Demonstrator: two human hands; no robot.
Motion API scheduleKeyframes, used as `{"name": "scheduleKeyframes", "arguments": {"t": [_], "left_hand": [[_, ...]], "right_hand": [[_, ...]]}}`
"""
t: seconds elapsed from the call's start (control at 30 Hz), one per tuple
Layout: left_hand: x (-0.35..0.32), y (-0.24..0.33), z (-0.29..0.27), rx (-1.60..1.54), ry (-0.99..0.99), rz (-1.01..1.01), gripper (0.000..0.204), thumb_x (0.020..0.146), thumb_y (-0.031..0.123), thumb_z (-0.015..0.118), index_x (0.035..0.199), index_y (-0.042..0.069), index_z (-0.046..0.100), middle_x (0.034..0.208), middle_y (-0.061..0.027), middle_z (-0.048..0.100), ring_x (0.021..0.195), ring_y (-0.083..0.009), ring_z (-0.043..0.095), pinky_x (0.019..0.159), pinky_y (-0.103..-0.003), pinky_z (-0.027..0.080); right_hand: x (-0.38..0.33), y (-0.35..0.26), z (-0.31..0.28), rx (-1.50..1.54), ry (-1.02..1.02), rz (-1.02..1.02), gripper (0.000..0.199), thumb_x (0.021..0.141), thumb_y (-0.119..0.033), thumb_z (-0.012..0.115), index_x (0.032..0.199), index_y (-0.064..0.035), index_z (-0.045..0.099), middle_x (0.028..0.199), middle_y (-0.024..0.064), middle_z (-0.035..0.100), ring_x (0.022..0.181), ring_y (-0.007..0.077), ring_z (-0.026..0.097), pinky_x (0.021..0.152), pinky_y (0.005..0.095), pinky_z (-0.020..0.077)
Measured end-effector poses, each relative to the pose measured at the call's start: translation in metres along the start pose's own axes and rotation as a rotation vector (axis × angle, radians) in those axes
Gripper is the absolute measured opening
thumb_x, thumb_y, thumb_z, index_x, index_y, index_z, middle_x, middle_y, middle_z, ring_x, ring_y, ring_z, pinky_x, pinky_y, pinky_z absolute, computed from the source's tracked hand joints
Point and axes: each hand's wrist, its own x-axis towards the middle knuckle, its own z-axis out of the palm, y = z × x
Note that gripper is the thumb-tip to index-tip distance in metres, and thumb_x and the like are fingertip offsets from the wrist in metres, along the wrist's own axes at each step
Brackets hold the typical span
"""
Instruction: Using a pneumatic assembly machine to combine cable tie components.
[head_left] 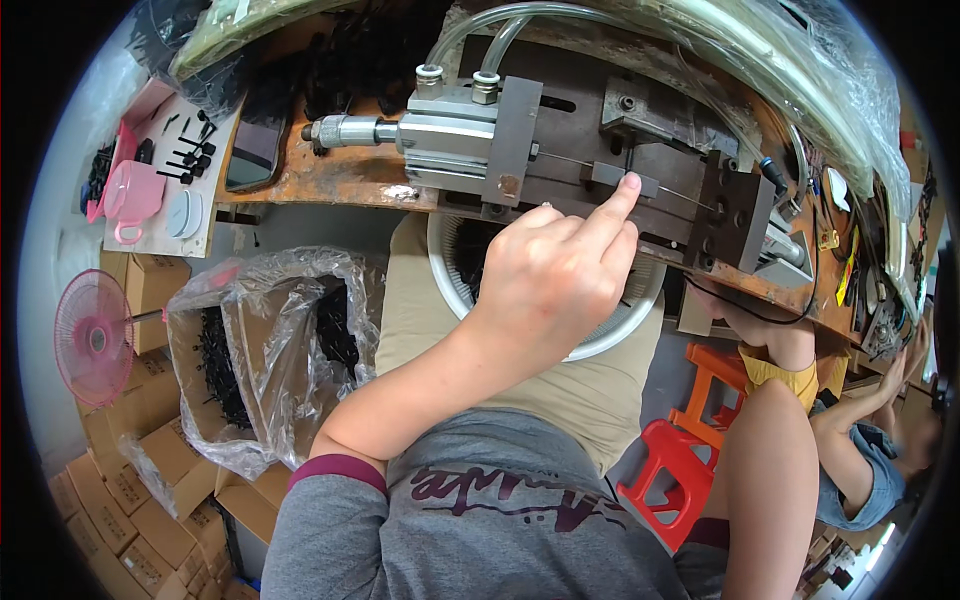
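Note:
My left hand (560,270) reaches up over a metal clamping fixture (570,150) on the bench. Its index finger is stretched out, with the tip at a small grey metal block (605,174) in the middle of the fixture. The other fingers are curled, and the palm side is hidden. A thin rod (685,195) runs from the block toward the right end plate. Left of it sits a silver pneumatic cylinder (450,140) with two clear hoses (510,12). My right upper arm (770,470) shows at the right; that hand is out of sight.
A white-rimmed basin (585,350) with dark pieces rests at my lap. Left are a plastic-lined box (260,350) of black parts, a pink fan (95,338), cartons (150,480) and a phone (257,145). Right are a red stool (665,475) and another person (850,450).

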Motion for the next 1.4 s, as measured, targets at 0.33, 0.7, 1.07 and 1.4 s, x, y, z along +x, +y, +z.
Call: {"name": "scheduleKeyframes", "arguments": {"t": [0.33, 0.7, 1.07, 1.4], "left_hand": [[0.000, 0.000, -0.002, 0.002, -0.029, -0.014, 0.022, 0.066, 0.010, 0.079, 0.084, 0.007, 0.068, 0.121, -0.0066, 0.069, 0.058, -0.0161, 0.060, 0.057, -0.027, 0.047], [0.002, -0.001, -0.003, -0.025, -0.044, -0.023, 0.023, 0.065, 0.011, 0.079, 0.084, 0.007, 0.068, 0.122, -0.0066, 0.068, 0.057, -0.0165, 0.061, 0.057, -0.026, 0.047], [0.001, -0.002, -0.005, -0.017, -0.049, -0.034, 0.022, 0.065, 0.010, 0.079, 0.083, 0.008, 0.067, 0.121, -0.0052, 0.069, 0.055, -0.0165, 0.059, 0.056, -0.026, 0.046], [0.000, -0.003, -0.008, -0.163, -0.041, 0.019, 0.022, 0.068, 0.015, 0.079, 0.086, 0.008, 0.069, 0.121, -0.0048, 0.069, 0.059, -0.0176, 0.062, 0.058, -0.027, 0.051]], "right_hand": [[0.005, -0.002, -0.005, -0.004, -0.013, 0.000, 0.019, 0.093, -0.003, 0.058, 0.110, 0.0043, 0.063, 0.110, 0.0130, 0.066, 0.084, 0.0165, 0.064, 0.074, 0.0277, 0.0516], [0.007, -0.002, -0.007, -0.009, -0.018, 0.001, 0.020, 0.093, -0.004, 0.057, 0.110, 0.0042, 0.063, 0.110, 0.0130, 0.066, 0.085, 0.0171, 0.064, 0.075, 0.0284, 0.0514], [0.007, -0.001, 0.000, 0.013, -0.016, -0.012, 0.021, 0.093, -0.006, 0.057, 0.111, 0.0041, 0.063, 0.110, 0.0129, 0.066, 0.086, 0.0177, 0.064, 0.076, 0.0292, 0.0512], [0.001, -0.003, -0.008, -0.020, -0.019, -0.014, 0.022, 0.093, -0.007, 0.057, 0.111, 0.0041, 0.063, 0.110, 0.0128, 0.066, 0.087, 0.0183, 0.064, 0.077, 0.0299, 0.0509]]}}
